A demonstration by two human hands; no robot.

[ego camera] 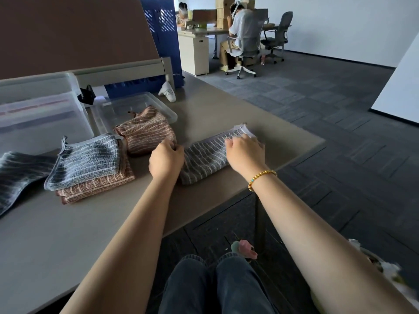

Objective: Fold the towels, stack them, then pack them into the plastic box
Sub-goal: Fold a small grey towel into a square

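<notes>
A grey striped towel (204, 158) lies folded into a long strip near the table's right corner. My left hand (166, 160) pinches its near-left end, fingers closed on the cloth. My right hand (246, 152) grips its far-right part, next to the pale end. To the left sits a stack: a folded grey-white towel (87, 160) on a folded brown towel (95, 188). Another brown striped towel (145, 132) lies partly on the clear lid (167, 109). A dark grey towel (15, 171) lies loose at the far left. The clear plastic box (43, 112) stands at the back left.
The table edge (294, 159) runs close under the grey towel on the right. A blue perforated crate (163, 41) and a brown partition stand behind the table. A white object (167, 91) lies near the crate. A seated person works at a far desk.
</notes>
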